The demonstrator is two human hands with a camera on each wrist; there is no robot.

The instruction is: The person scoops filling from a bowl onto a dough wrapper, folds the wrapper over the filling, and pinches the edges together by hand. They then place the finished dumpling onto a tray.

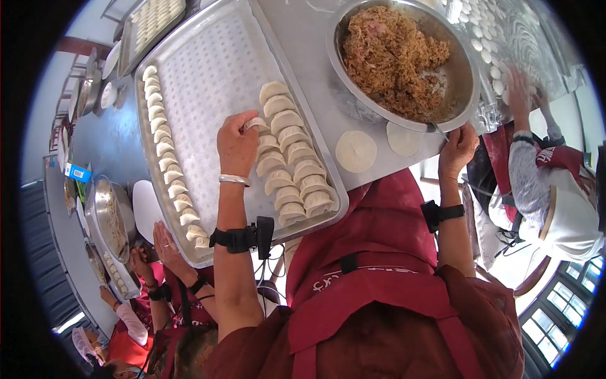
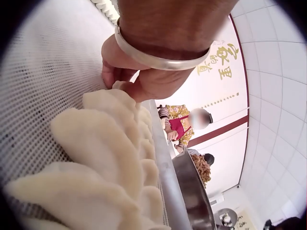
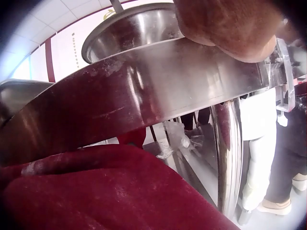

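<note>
In the head view, my left hand pinches a dumpling at the upper end of the left of two rows on the perforated metal tray. The left wrist view shows that hand with its fingertips down at the row, just beyond a nearer dumpling. My right hand is at the near rim of the steel bowl of filling, its fingers curled round a thin metal handle. In the right wrist view the right hand is partly cut off, and its fingertips are hidden.
Two round wrappers lie on the table between tray and bowl. Another dumpling row lines the tray's left side. People work at both sides; one's hands are near small dough pieces at the right. The table edge is beside my apron.
</note>
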